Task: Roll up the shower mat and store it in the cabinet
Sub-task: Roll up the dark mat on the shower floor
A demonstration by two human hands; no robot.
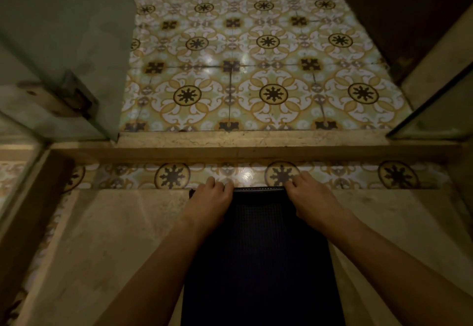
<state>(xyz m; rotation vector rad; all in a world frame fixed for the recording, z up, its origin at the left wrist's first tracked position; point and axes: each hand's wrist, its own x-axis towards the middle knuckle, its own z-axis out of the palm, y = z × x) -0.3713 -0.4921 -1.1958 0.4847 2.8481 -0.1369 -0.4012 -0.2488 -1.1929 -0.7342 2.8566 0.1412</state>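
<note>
A dark, textured shower mat (258, 256) lies flat on the beige shower floor, running from the bottom of the view up to the patterned tile strip. My left hand (212, 197) grips the mat's far edge at its left corner, fingers curled over it. My right hand (311, 196) holds the same far edge toward the right corner. That edge (258, 189) looks slightly lifted or turned over between the two hands. No cabinet can be clearly identified.
A raised stone threshold (250, 146) crosses the view just beyond the mat. Past it spreads patterned yellow floor tile (256, 57). A glass door with a metal hinge (76, 95) stands at left; a glass panel (440, 116) and dark wood (399, 6) at right.
</note>
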